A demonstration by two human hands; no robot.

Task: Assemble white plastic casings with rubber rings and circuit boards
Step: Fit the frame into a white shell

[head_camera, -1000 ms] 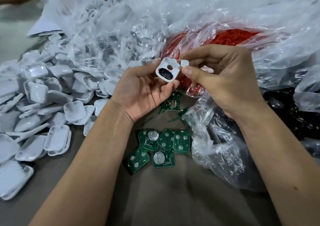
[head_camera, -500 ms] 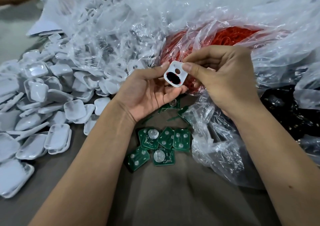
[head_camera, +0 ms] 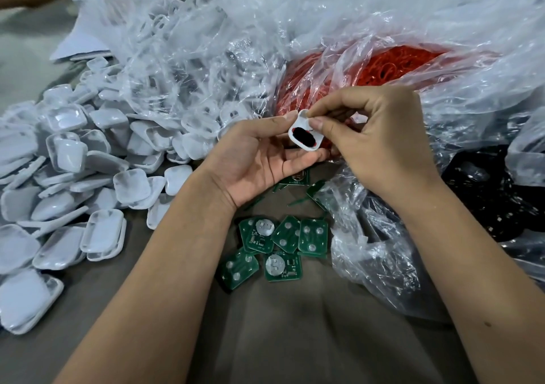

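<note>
Small white rounded-square plastic casing held over tabletop, above green circuit boards. Left hand cradles it in curled fingers; right hand pinches top corner. Risk: thin red rubber ring pops from groove if pinch slips, or casing drops among boards.

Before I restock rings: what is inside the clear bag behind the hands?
The clear bag holds a heap of red rubber rings, seen through its opening and film. Crumpled plastic and both hands cover the heap's lower part, so its depth cannot be seen.
</note>
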